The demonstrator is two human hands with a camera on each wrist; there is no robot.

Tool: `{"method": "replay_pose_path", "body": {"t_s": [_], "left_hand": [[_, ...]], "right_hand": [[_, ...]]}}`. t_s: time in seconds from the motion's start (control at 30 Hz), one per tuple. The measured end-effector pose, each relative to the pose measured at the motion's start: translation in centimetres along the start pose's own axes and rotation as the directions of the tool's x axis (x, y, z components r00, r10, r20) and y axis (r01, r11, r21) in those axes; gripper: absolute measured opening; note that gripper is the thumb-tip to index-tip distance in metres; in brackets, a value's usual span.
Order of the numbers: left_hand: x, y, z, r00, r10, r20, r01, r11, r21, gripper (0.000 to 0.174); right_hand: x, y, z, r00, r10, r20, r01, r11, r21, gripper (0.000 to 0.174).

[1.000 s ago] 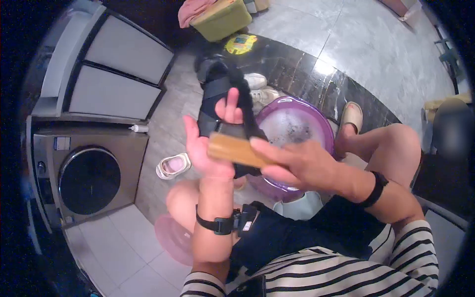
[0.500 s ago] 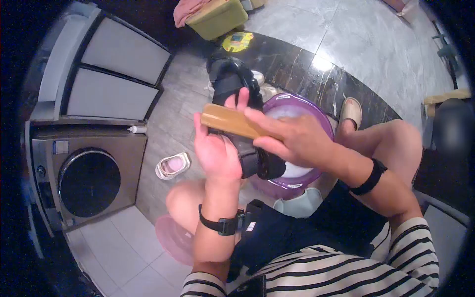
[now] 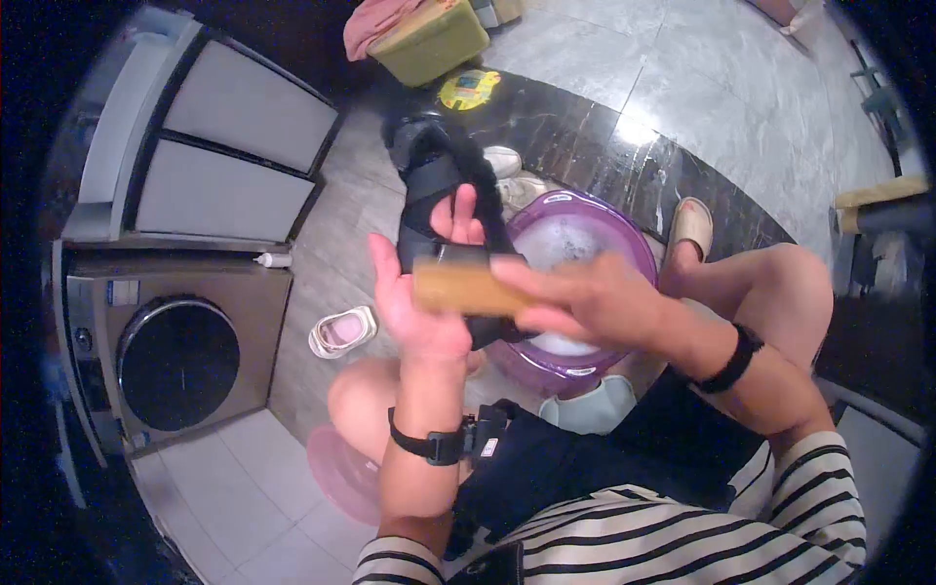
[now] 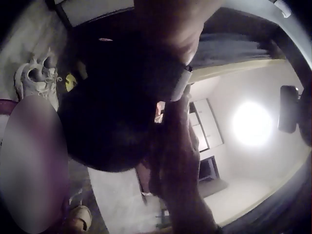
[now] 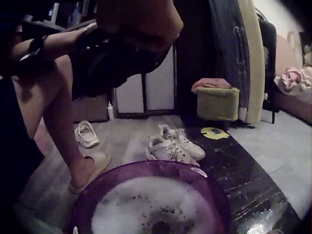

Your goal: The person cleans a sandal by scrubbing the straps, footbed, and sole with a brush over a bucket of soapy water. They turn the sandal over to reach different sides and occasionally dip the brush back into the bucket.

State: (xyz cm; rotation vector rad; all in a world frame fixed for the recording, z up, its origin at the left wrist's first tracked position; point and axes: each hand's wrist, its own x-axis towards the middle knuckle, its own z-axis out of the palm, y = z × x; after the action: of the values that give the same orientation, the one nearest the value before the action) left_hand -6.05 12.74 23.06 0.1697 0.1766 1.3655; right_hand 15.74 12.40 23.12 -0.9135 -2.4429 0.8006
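Shifted since half a second ago: the black sandal (image 3: pixel 424 185) now lies farther toward the person's left, uncovering more of the basin, and the wooden brush (image 3: pixel 453 288) is lower, nearer the body. Nearest, the right hand (image 3: pixel 604 307) has its fingers clenched round the brush; bristles not visible. The left hand (image 3: pixel 419 322), palm up, has its fingers hooked through the sandal's straps, thumb spread clear. The sandal is held above the floor, beside the purple basin (image 3: pixel 645 244) and partly over its near-left edge. Suds (image 3: pixel 561 237) with dark specks lie in the basin. Beyond stand pale sneakers (image 5: pixel 170 147); farther off, a green box (image 3: pixel 429 44) bears pink cloth (image 3: pixel 369 27).

Progress, as judged: brushing appears under way and unfinished, since brush and sandal are both in hand. The sandal's cleanliness cannot be determined; whether the sneakers have been attended to, likewise. Putting down both held items remains outstanding.
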Motion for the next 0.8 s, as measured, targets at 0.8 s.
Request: {"method": "replay_pose_path", "body": {"t_s": [0.8], "left_hand": [[-0.7,-0.7,0.7,0.945,0.170,-0.280,-0.030,0.896,0.442,0.069]], "right_hand": [[-0.3,12.1,3.7,0.623,0.520,0.584,-0.288,0.847,-0.446,0.041]]}}
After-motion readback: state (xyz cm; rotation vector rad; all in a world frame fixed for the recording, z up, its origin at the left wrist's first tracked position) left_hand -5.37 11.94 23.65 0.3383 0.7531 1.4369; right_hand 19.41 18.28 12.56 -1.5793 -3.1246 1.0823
